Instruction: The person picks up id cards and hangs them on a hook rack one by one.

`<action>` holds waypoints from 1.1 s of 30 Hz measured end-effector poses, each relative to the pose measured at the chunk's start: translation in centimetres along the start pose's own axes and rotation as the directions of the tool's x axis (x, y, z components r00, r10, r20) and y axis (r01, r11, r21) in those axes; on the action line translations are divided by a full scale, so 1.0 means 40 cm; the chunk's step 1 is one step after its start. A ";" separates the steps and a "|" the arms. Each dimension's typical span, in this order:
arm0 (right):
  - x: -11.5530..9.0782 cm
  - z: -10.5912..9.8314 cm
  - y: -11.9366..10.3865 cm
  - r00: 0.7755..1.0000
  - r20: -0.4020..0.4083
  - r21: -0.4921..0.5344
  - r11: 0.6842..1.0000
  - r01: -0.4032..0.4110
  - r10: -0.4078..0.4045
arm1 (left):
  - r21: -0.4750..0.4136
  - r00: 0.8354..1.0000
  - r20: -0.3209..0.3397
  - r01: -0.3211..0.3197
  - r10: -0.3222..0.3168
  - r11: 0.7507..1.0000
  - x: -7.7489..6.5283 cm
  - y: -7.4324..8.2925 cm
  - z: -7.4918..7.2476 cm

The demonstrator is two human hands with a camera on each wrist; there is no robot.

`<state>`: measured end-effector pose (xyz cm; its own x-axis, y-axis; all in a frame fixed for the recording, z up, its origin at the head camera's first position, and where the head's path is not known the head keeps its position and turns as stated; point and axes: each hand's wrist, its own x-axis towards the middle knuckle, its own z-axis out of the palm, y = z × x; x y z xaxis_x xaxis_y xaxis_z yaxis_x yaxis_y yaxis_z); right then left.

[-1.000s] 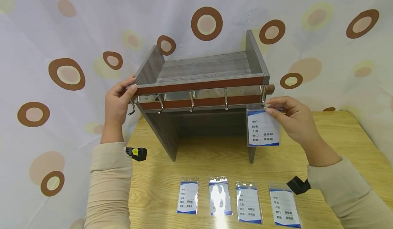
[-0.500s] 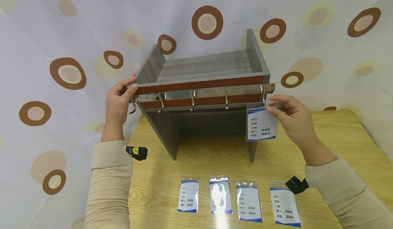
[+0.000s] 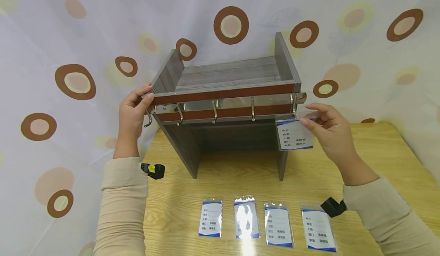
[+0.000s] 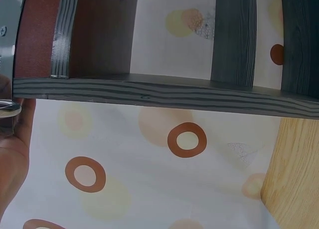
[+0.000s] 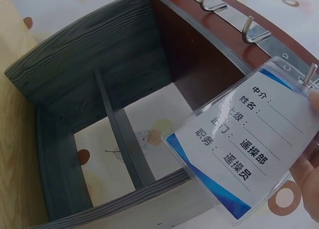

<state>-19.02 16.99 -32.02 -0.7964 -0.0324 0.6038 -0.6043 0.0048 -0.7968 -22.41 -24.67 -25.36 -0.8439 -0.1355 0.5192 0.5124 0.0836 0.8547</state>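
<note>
My right hand [image 3: 330, 137] pinches the upper right edge of a clear-sleeved ID badge [image 3: 293, 136] between thumb and fingers. The badge's top lies right by the tip of the rightmost metal hook [image 3: 295, 105]; whether the hook passes through a hole I cannot tell. In the right wrist view the badge [image 5: 249, 144] is tilted, with several holes along its clear top strip. My left hand [image 3: 132, 113] grips the front left corner of a grey wooden rack [image 3: 227, 73], thumb on the front, beside the leftmost hook [image 3: 148, 119].
Several more hooks line the metal strip [image 3: 233, 103] on the rack's front. On the wooden table [image 3: 178, 195] several badges lie in a row, among them the leftmost badge [image 3: 210, 218] and the rightmost badge [image 3: 318, 229]. A patterned cloth [image 3: 261, 4] hangs behind.
The badge's lower edge has risen, so the badge looks more tilted. My right fingers have shifted slightly right, away from the hook tip. The left hand stays on the rack corner.
</note>
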 end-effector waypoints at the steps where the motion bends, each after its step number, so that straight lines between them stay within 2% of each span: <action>1: -0.001 -0.002 0.001 1.000 -0.004 -0.013 1.000 -0.006 0.006 | 0.000 1.000 -0.001 0.001 -0.001 1.000 0.000 0.000 0.000; 5: -0.005 -0.009 0.005 0.999 -0.014 -0.014 0.999 -0.041 0.041 | -0.014 1.000 -0.001 0.008 -0.008 1.000 0.000 0.001 0.000; 8: -0.009 -0.014 0.011 0.998 -0.005 0.071 0.996 -0.057 0.058 | -0.019 1.000 -0.002 0.011 -0.011 1.000 0.002 0.003 -0.002; 14: -0.019 -0.025 0.023 0.998 0.022 0.135 0.989 -0.058 0.056 | -0.026 1.000 -0.011 0.013 -0.013 1.000 0.003 0.002 -0.003; 21: -0.039 -0.042 0.036 0.999 0.013 0.201 0.979 -0.043 0.041 | -0.016 1.000 -0.012 0.014 -0.014 1.000 0.001 0.004 -0.005; 26: -0.060 -0.054 0.045 0.998 0.002 0.199 0.978 -0.064 0.065 | -0.012 1.000 0.001 0.014 -0.014 1.000 0.001 0.007 -0.004; 33: -0.103 -0.065 0.061 0.985 -0.006 0.080 0.982 -0.174 0.175 | -0.016 1.000 0.006 0.012 -0.012 1.000 0.001 0.007 -0.005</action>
<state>-17.26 19.73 -36.39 -0.8899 -0.0251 0.4554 -0.4529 -0.0697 -0.8888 -22.27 -24.84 -25.08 -0.8507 -0.1306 0.5092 0.5050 0.0657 0.8606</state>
